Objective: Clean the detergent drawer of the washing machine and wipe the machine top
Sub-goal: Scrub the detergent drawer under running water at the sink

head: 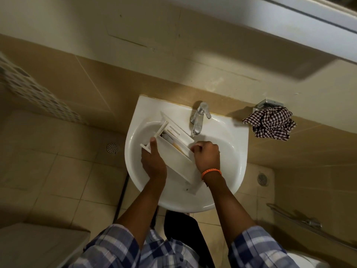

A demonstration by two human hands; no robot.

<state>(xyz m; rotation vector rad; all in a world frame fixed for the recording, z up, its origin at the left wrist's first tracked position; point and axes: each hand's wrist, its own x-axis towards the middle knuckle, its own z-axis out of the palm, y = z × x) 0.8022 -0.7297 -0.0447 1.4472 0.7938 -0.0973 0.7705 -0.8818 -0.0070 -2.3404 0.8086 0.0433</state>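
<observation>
So the white detergent drawer [173, 155] is out of the machine and sitting tilted over the white sink [231, 151], running from far left down toward the near right, open side facing the faucet. The left hand [153, 163] grips it along the left edge, thumb hooked up over the far corner and the rest of the fingers wrapped underneath where I can't see them. The right hand [207, 154] is curled into a fist right at the drawer's right side, fingers bunched together and tucked in; it looks like they're pinching something against the drawer's inside, but it's hidden, so can't tell what. There's an orange braided band [211, 172] on that wrist. The chrome faucet [200, 118] is at the far rim of the sink, spout pointing down just right of the drawer's far end, and I can't tell if water is running. A checked cloth [270, 123] hangs bunched on a wall holder to the right of the sink, well apart from the hands. Beige tiled floor all around, with 2 round drains, 1 on the left [112, 147] and 1 on the right [262, 179]. Both sleeves are blue plaid.
</observation>
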